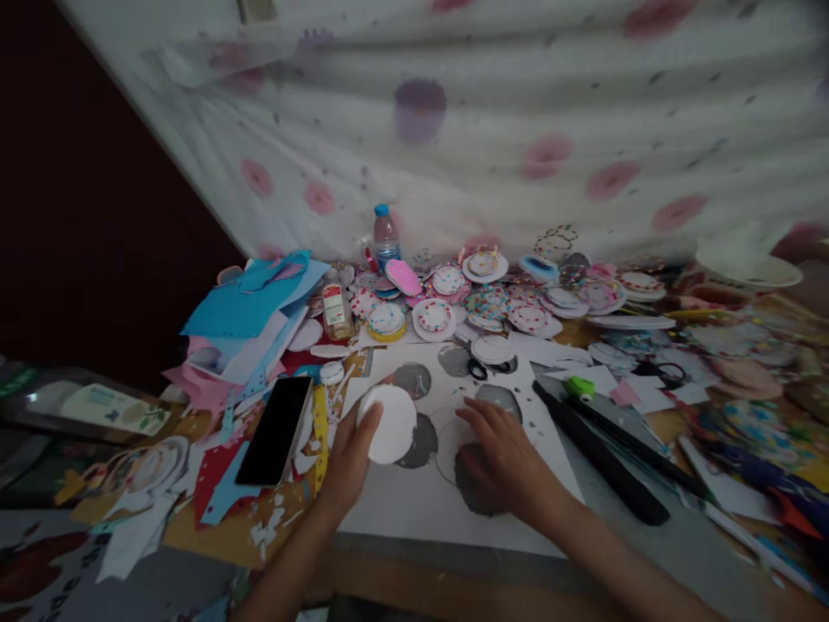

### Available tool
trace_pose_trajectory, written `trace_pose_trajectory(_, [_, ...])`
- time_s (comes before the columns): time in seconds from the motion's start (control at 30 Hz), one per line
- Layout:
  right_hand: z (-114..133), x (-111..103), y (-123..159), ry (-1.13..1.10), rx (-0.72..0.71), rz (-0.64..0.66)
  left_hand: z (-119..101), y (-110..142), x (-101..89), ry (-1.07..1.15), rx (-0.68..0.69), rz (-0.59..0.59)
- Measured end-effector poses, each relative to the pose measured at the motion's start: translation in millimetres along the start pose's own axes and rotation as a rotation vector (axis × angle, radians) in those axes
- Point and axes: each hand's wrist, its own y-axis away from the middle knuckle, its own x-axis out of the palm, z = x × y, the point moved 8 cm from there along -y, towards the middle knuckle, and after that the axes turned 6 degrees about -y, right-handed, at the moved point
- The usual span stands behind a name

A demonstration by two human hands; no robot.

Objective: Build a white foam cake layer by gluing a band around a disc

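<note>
The left hand [350, 458] is closed on a white paper disc [394, 427], pinching it by its left side: the thumb lies across the near face, and the other fingers go behind it, mostly hidden, so how far they reach under cannot be told. Whether it is a single disc or several pressed together is also unclear. The disc is held tilted up, over the left part of a large white sheet [401, 518]. The right hand [509, 462] is open and grips nothing that shows; its fingers are loosely spread and a little bent, palm down, over the right half of the same sheet. Its fingertips are near a drawn circle [446, 447], but whether they touch the paper cannot be told, and the thumb is blurred above a round cut-out hole [476, 492]. More holes, such as the one [424, 442] just right of the disc, let a dark surface show through. Scissors [477, 371] lie near the sheet's far edge, beyond both hands. A phone [275, 432] lies left of the left hand, with a yellow strip [319, 441] between them, and a long black-handled tool [602, 458] lies to the right of the right hand.
</note>
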Motion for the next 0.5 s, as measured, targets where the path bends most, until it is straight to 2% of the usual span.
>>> trace_pose_trajectory(0.07, [-9.8,6.9,-5.6,0.017,0.016,-0.014,-0.5,3.4,-9.6,-0.072,0.032,-0.047])
trace_pose_trajectory(0.13, [-20.1,8.5,-7.1,0.005,0.040,-0.033,-1.1,4.7,-10.9,-0.076,0.040,-0.032])
trace_pose_trajectory(0.3, [-34.0,-3.8,0.8,-0.203,0.082,-0.068,0.4,-1.3,8.4,-0.071,-0.029,0.118])
trace_pose_trajectory(0.5, [-43.1,-21.1,4.0,-0.415,0.139,-0.082,-12.5,-11.4,25.8,-0.182,0.030,0.094])
